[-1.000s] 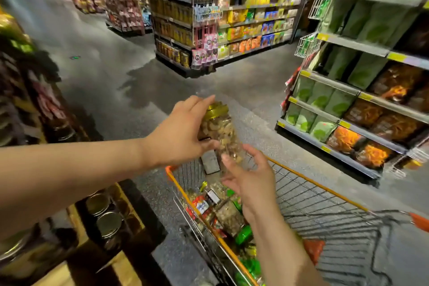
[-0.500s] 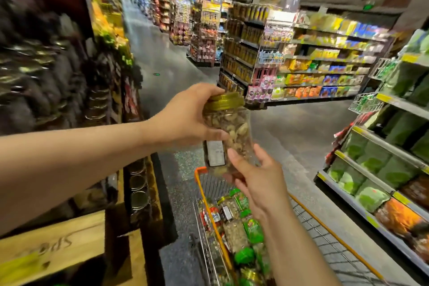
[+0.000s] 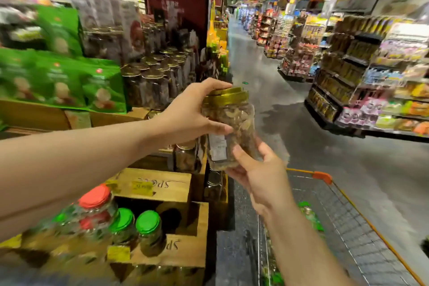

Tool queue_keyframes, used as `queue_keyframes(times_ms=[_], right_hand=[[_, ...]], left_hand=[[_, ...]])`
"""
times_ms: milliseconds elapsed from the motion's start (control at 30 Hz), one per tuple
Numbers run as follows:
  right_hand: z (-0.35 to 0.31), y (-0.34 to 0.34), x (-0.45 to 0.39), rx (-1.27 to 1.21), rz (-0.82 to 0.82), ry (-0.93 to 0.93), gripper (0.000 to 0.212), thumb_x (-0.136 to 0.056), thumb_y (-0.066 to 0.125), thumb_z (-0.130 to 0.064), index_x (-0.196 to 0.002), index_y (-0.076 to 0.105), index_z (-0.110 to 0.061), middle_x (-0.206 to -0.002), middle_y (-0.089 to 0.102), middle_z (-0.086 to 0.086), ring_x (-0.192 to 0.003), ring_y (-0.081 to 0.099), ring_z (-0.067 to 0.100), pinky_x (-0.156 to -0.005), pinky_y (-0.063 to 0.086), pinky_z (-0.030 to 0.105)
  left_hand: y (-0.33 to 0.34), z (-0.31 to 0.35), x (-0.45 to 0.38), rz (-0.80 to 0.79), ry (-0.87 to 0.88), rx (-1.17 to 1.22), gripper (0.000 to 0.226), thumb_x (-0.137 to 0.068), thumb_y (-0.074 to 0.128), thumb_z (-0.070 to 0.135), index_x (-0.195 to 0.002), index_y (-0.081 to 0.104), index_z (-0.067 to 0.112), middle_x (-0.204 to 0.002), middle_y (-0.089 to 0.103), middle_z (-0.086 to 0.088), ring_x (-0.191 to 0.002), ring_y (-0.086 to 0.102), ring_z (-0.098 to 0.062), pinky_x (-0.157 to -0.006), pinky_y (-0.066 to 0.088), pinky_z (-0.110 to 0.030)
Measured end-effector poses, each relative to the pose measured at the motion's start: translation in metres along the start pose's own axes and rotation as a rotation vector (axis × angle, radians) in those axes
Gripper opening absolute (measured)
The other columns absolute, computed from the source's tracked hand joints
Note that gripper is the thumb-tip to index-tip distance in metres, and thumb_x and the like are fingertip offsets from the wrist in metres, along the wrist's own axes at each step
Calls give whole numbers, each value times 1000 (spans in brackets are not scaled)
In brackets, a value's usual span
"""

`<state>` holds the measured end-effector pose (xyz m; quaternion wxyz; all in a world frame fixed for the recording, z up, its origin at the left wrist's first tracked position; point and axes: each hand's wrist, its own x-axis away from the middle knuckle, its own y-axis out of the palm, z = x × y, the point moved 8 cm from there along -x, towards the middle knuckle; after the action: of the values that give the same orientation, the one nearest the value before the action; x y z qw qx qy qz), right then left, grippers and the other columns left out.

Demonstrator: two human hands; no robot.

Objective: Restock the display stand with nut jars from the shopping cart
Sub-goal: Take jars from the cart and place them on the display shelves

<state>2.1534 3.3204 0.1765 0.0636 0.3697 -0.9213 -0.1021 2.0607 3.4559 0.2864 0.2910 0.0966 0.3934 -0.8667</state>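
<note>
The view is now facing the display stand (image 3: 160,189), which half a second ago was only a dark edge at the left; the shopping cart (image 3: 352,223), then under the hands, is now sitting at the lower right. At the stand's near left corner, red- and green-lidded jars (image 3: 130,225) are standing in wooden crates. The left hand (image 3: 192,114) is gripping the nut jar (image 3: 229,127) at its gold lid and upper side, as before. The jar is hanging in the air just off the stand's right edge. The right hand (image 3: 262,176) is cupping and gripping its base from below. Right of the jar, the aisle floor (image 3: 325,146) is lying open.
</note>
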Motion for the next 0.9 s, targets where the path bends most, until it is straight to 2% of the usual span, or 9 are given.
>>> queue_keyframes(times_ms=[167, 300, 400, 467, 533, 600, 667, 767, 900], right_hand=[[15, 75, 29, 48, -137, -32, 54, -97, 66, -8, -143, 55, -34, -120, 74, 1, -105, 73, 23, -82, 63, 37], [29, 147, 63, 120, -244, -69, 54, -96, 69, -10, -129, 58, -51, -116, 75, -3, -102, 74, 18, -78, 63, 33], [43, 206, 92, 202, -285, -105, 54, -94, 71, -11, -130, 60, -50, -115, 75, -12, -103, 73, 13, -84, 62, 36], [52, 247, 113, 301, -316, -152, 50, -93, 74, -15, -109, 66, -62, -110, 74, -23, -109, 69, 7, -93, 59, 39], [63, 291, 135, 370, -371, -186, 46, -91, 77, -19, -92, 67, -64, -102, 73, -31, -109, 67, -1, -92, 57, 29], [74, 327, 154, 380, -415, -177, 45, -88, 80, -19, -105, 62, -57, -92, 74, -29, -99, 68, -7, -75, 55, 15], [87, 368, 177, 397, -474, -154, 63, -86, 81, -21, -127, 47, -55, -84, 75, -22, -87, 70, -6, -67, 53, 15], [107, 419, 207, 398, -547, -120, 73, -87, 80, -24, -146, 43, -48, -85, 76, -22, -82, 73, -1, -66, 54, 20], [119, 471, 231, 388, -568, -108, 74, -86, 80, -30, -145, 42, -53, -80, 74, -26, -78, 71, -5, -62, 50, 19]], left_hand=[[-67, -22, 65, 140, -53, 11, 76, -63, 95, 28, -127, 55, 41, -122, 54, 20, -111, 55, 10, -94, 46, -11], [-130, -48, 131, 240, -108, -5, 78, -60, 97, 27, -126, 57, 42, -127, 60, 12, -114, 58, 2, -100, 48, -19], [-184, -65, 185, 293, -148, -37, 76, -60, 98, 27, -120, 57, 49, -125, 58, 17, -114, 55, 4, -100, 46, -19], [-218, -76, 220, 305, -182, -56, 75, -59, 98, 28, -113, 55, 56, -124, 58, 18, -114, 56, 2, -101, 47, -21], [-251, -93, 259, 325, -226, -50, 75, -53, 99, 37, -112, 57, 56, -125, 60, 13, -115, 59, -5, -102, 51, -31], [-279, -109, 293, 342, -267, -75, 83, -46, 95, 50, -120, 57, 51, -128, 60, 9, -116, 60, -10, -102, 52, -38], [-304, -123, 329, 335, -306, -133, 89, -49, 96, 47, -128, 55, 45, -133, 56, 7, -121, 57, -12, -106, 49, -40], [-337, -143, 376, 350, -380, -157, 96, -56, 99, 36, -139, 52, 36, -142, 52, 8, -129, 52, -12, -111, 45, -38], [-379, -164, 424, 402, -472, -169, 116, -59, 97, 37, -155, 34, 31, -151, 47, 11, -135, 47, -7, -113, 41, -30]])
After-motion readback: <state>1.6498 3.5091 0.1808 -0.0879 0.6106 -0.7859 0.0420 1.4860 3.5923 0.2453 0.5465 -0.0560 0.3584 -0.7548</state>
